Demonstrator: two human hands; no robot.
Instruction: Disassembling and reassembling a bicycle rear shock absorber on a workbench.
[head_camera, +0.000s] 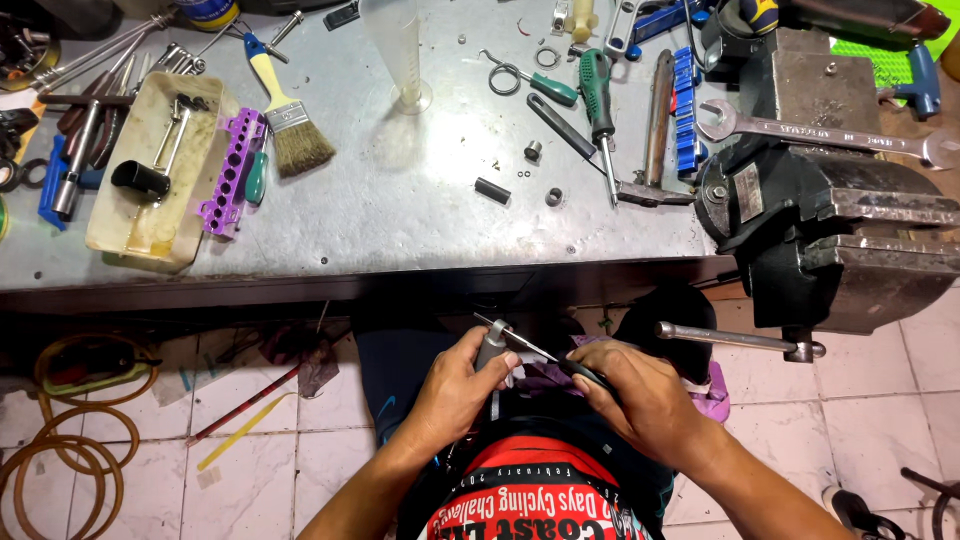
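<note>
Below the front edge of the metal workbench (400, 200), both hands meet over the person's lap. The left hand (455, 385) is curled tight around a small grey metal cylinder (492, 345), thumb and fingers wrapped about it so only its top end sticks up clear of the fist. The right hand (645, 395) is closed around the dark handle of a thin pointed tool (520, 340), and that tool runs on a slant: handle low at the right inside the fist, slim shaft rising up and to the left, tip just past the top of the cylinder. Whether the tip goes into the cylinder or only lies across it, I cannot tell. The cylinder itself stands roughly upright, tilted a little.

Up on the bench, a cream plastic tray (150, 240) sits at the left with a black tube and some sockets in it, and a purple holder (232, 170) full of round holes lies against its right wall. A paintbrush (285, 115) with a yellow handle lies just beside that, bristles toward the person. Mid-bench stands a clear funnel-shaped glass (398, 50). A green-handled screwdriver (598, 100) points down the bench, near a blue strip (684, 110). At the right edge, a big dark vise (830, 220) carries a small pale rectangular plate on its side and a long spanner (820, 130) across its top. A bright green sheet (880, 60) shows behind it.
</note>
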